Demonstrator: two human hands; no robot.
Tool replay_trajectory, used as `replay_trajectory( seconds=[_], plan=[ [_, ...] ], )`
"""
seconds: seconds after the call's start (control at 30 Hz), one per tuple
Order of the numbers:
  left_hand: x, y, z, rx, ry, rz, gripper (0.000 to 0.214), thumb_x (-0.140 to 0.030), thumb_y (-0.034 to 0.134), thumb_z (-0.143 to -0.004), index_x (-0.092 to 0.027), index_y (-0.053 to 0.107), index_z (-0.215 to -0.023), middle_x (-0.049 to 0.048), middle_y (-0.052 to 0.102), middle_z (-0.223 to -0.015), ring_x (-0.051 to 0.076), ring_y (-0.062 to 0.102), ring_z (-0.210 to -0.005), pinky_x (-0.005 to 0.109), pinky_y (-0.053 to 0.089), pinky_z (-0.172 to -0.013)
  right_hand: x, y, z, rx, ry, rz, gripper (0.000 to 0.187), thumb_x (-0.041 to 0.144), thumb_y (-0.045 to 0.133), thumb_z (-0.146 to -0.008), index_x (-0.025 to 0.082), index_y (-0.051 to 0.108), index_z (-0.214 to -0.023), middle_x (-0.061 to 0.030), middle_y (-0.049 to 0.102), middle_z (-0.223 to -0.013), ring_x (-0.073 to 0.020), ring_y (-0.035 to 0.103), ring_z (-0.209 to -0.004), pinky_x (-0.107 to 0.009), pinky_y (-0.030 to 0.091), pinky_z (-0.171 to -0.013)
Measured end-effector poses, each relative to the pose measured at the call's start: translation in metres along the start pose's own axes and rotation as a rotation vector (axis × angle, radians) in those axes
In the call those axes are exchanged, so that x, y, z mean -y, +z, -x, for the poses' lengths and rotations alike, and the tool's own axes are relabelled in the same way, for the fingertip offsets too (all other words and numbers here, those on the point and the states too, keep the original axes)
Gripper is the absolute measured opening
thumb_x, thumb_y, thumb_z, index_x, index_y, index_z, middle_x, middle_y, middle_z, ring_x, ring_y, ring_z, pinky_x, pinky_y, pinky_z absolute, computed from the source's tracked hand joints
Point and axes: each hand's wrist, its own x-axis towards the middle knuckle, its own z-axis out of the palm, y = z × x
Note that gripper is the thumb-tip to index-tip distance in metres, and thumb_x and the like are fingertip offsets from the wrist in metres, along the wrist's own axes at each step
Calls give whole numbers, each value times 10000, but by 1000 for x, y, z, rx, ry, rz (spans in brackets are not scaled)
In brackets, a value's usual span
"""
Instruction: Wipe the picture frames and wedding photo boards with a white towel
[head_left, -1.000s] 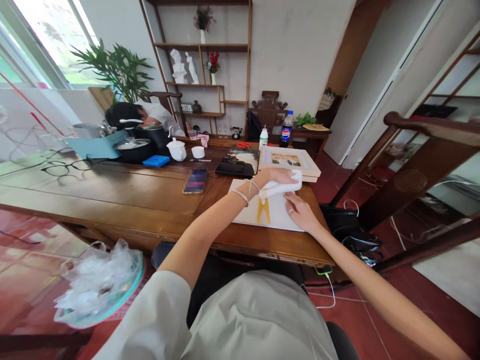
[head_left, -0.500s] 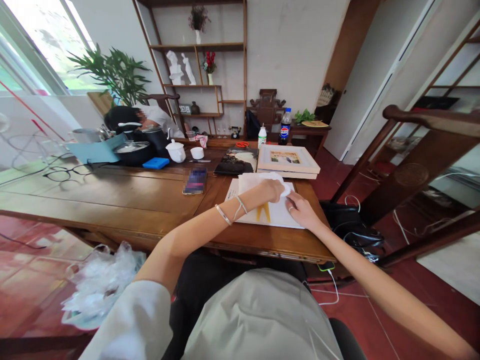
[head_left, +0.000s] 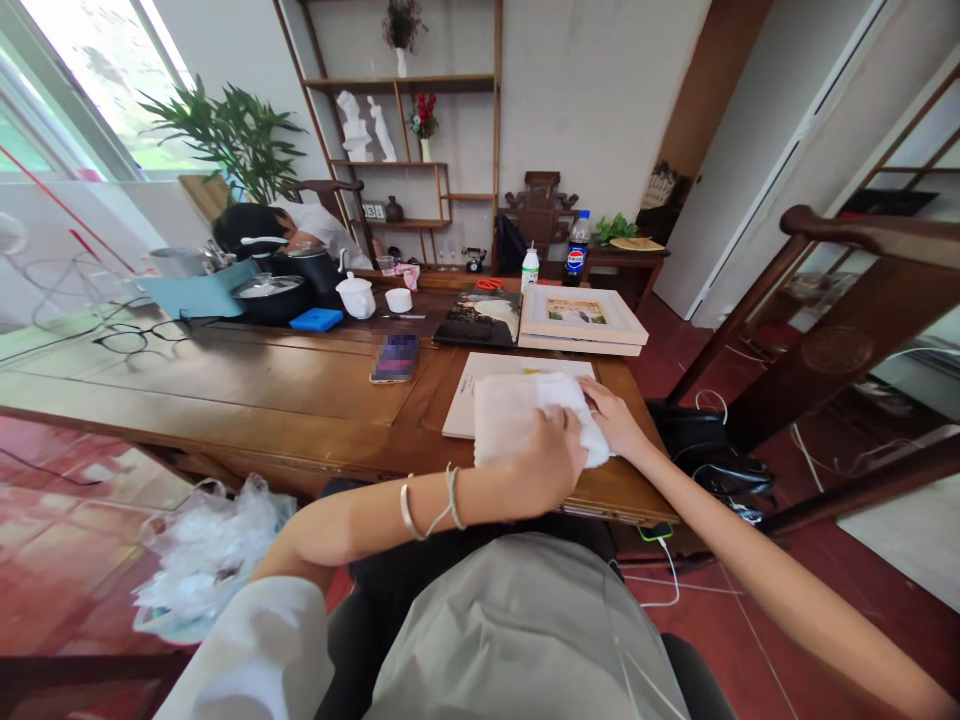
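A white cloth (head_left: 517, 420) lies spread over the near part of a white board (head_left: 480, 380) on the wooden table (head_left: 247, 390). My left hand (head_left: 551, 460) presses on the cloth's near right corner, fingers curled onto it. My right hand (head_left: 619, 420) rests at the cloth's right edge, fingers bent onto the fabric. The cloth hides the yellow mark on the board.
A framed picture (head_left: 581, 318) and a dark book (head_left: 480, 318) lie behind the board. A phone (head_left: 395, 358) lies to the left. Farther left are a teapot (head_left: 355, 297), pots, glasses (head_left: 131, 340), and a person bent over the table (head_left: 259, 225). A plastic bag (head_left: 210, 550) lies on the floor.
My left hand drew the white cloth from the board's far side toward me, down to the near edge. The cloth now covers the yellow mark. My right hand stayed at the right edge.
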Motion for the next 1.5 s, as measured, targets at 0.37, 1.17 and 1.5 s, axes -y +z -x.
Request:
replay_trajectory(
  seconds=[0.37, 1.17, 1.5],
  plan=[
    [48, 21, -43, -71, -21, 124, 304, -163, 394, -884, -144, 650, -1047, 154, 437, -1395, 291, 410, -1249, 431, 373, -967, 3, -2, -1, -10, -9, 37, 461, 119, 451, -764, 202, 608, -1189, -84, 580, -1295, -272, 442, -1284, -482, 319, -1090],
    [16, 18, 14, -241, 170, 217, 317, -248, 403, -906, -175, 690, -1019, 127, 394, -1441, 314, 360, -1301, 512, 267, -1040, 12, -7, -4, -150, 328, -479, 368, 263, 474, -796, 197, 670, -1100, -76, 644, -1209, -252, 550, -1165, -457, 358, -1040],
    [82, 39, -60, -163, -10, 188, 340, -318, 363, -945, -191, 607, -1146, 119, 380, -1451, 290, 350, -1302, 491, 325, -1011, 2, -3, -3, -140, 228, -249, 433, 216, 484, -780, 203, 618, -1192, -79, 612, -1257, -255, 541, -1185, -468, 355, -1048]
  ],
)
